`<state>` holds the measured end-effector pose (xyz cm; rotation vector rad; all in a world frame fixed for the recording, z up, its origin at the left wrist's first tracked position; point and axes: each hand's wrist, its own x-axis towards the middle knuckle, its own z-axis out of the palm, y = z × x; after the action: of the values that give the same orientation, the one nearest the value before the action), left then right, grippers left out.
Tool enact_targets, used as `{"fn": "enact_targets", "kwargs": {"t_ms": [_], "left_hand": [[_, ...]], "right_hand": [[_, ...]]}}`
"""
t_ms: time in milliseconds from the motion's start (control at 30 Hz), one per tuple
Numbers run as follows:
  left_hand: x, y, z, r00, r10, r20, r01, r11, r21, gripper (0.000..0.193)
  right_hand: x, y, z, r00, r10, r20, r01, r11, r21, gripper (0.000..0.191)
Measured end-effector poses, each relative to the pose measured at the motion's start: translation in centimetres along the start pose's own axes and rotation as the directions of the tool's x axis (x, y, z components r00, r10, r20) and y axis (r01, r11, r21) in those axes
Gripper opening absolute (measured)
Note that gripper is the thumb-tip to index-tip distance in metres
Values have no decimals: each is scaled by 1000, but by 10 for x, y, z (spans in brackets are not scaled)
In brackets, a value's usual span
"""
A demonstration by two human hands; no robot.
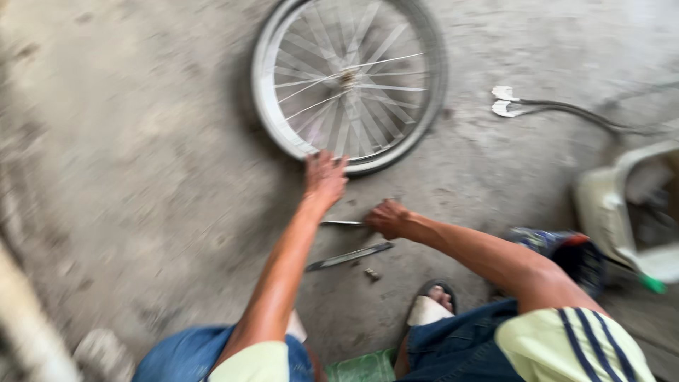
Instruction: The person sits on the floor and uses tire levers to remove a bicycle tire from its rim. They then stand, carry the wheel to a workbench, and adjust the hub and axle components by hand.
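A bicycle wheel (351, 81) with a silver rim, thin spokes and a dark tyre lies flat on the concrete floor at the top middle. My left hand (325, 177) rests with spread fingers on its near edge. Just below the wheel, my right hand (387, 218) is closed on a thin metal tool (341, 223) lying on the floor. A second flat metal lever (350, 256) lies a little nearer to me, with a small nut (371, 274) beside it. The picture is blurred by motion.
A pale plastic container (622, 212) stands at the right edge. A dark hose with a white end (559, 107) lies at the upper right. A dark pouch (573, 251) sits by my right knee. My sandalled foot (433, 304) is at the bottom middle.
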<state>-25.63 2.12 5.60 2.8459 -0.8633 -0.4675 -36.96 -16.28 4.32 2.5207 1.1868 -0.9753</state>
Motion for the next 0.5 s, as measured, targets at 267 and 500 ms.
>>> {"fn": "enact_targets", "kwargs": {"t_ms": [267, 500], "left_hand": [[12, 18, -23, 998, 23, 51, -26, 998, 61, 65], [14, 28, -37, 999, -11, 39, 7, 996, 89, 54]], "right_hand": [[-124, 125, -31, 874, 471, 120, -472, 766, 435, 35], [-328, 164, 12, 455, 567, 687, -891, 297, 344, 27]]}}
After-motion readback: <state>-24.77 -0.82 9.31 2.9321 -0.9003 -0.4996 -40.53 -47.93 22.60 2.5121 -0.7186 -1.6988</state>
